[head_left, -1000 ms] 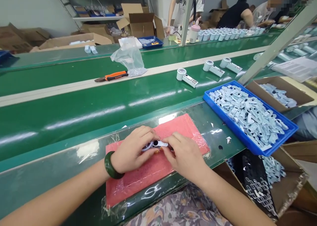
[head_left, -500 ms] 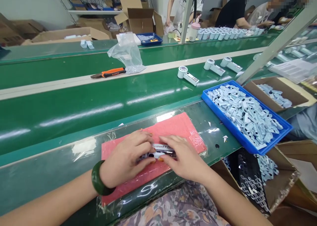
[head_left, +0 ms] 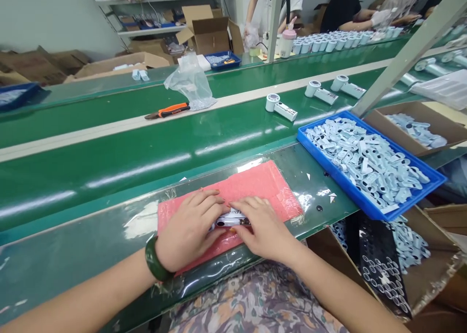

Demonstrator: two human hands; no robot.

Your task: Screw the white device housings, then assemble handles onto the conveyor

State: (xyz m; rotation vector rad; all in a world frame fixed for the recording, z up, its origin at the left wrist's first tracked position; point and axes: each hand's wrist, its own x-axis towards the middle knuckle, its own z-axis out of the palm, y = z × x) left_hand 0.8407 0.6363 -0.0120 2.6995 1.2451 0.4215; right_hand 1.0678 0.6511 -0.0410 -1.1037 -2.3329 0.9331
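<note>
A blue tray (head_left: 346, 183) was heaped with pale blue plastic pieces (head_left: 365, 163), a cardboard box (head_left: 452, 129) held more, the left hand (head_left: 189, 231) and right hand (head_left: 260, 226) – both palms down – gripped a white device (head_left: 231, 221) between them, on a pink pad (head_left: 255, 187).

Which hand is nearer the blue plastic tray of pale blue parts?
Right. The right hand sits left of the blue plastic tray, not touching it; the left hand lies farther away, across the small white device between them.

Glossy plastic housing (head_left: 229, 221) on rough pink foam mat (head_left: 255, 187).
</note>
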